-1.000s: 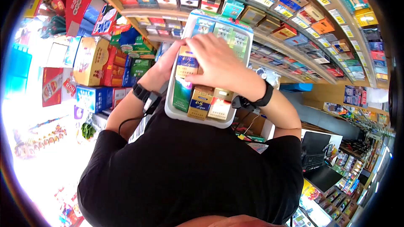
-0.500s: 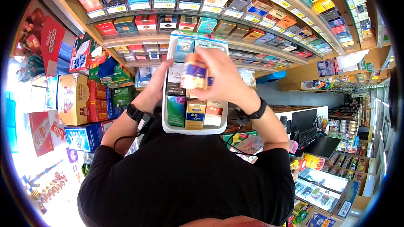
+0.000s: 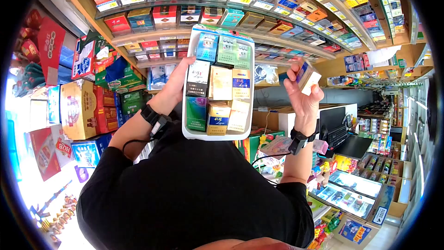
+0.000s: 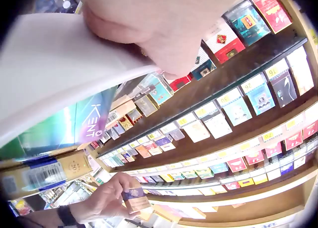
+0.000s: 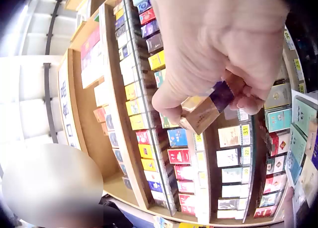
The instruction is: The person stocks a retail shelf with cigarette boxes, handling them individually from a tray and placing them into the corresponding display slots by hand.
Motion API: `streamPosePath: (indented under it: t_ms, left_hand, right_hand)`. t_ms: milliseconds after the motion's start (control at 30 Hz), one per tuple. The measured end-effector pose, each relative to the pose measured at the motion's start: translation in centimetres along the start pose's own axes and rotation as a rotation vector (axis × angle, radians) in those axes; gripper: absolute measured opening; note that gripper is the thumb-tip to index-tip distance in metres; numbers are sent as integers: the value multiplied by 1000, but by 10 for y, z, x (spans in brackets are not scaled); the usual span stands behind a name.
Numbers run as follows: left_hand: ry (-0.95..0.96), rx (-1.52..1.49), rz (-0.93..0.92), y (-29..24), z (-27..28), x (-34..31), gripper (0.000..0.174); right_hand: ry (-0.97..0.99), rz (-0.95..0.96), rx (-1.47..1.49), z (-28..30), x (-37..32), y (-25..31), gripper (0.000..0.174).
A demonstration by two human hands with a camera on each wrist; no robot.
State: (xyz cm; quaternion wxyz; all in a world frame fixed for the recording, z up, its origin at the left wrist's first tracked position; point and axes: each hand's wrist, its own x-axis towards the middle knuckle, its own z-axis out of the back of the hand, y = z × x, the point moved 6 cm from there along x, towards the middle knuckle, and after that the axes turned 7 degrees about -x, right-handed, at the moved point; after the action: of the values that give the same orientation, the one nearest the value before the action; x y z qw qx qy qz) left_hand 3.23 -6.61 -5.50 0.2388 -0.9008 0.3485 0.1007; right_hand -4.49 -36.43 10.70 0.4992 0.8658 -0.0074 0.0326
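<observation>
My left hand (image 3: pixel 177 83) grips the left edge of a white tray (image 3: pixel 217 136) held up in front of the shelves. Several cigarette packs lie in rows in the tray. My right hand (image 3: pixel 301 82) is raised to the right of the tray, apart from it, and pinches a gold and blue cigarette pack (image 3: pixel 307 77). In the right wrist view, thumb and fingers curl round that pack (image 5: pixel 204 110) in front of the shelf rows. The left wrist view shows the tray's white underside (image 4: pixel 49 69) close up, with the right hand (image 4: pixel 107 203) and its pack (image 4: pixel 135 201) far below.
Curved shelves (image 3: pixel 259 23) with cigarette packs and yellow price tags fill the wall ahead. Stacked cartons (image 3: pixel 76 102) stand at the left. A counter with a dark monitor (image 3: pixel 340 134) and a glass display case (image 3: pixel 347 199) lie at the right.
My right hand took the gold and blue pack out of the tray, lifted it and carried it off to the right. The left hand kept holding the tray.
</observation>
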Motion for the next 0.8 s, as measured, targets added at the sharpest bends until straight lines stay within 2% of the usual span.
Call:
streamPosePath:
  t_ms: [100,233,400,533,633,667,767,800]
  left_hand:
    - [31,-25,24,1,-3,-1,52]
    - [-20,-11,12,6,1,-2,55]
    - [-17,-32,-7,14,2,-3,59]
    - [-51,-45,-61,15,-3,-7,61]
    - [-40,-37,-74,13,-6,-9,60]
    - [-48,-50,-68,13,-7,-9,58]
    - [-49,-40,-73,13,0,-5,59]
    - [-65,-23,-80,12,-2,-6,61]
  right_hand:
    - [-39,-25,30,15,-3,-13,90]
    - [-46,-56,-12,26,3,-28,89]
    - [32,-128,29,40,12,-43,74]
    - [40,-165,-61,48,26,-51,80]
    - [69,-142,-42,52,41,-53,65]
    - [101,-130,-13,50,47,-52,55]
    - [19,-47,-128,52,66,-37,50]
    - [-7,52,-216,56,74,-27,50]
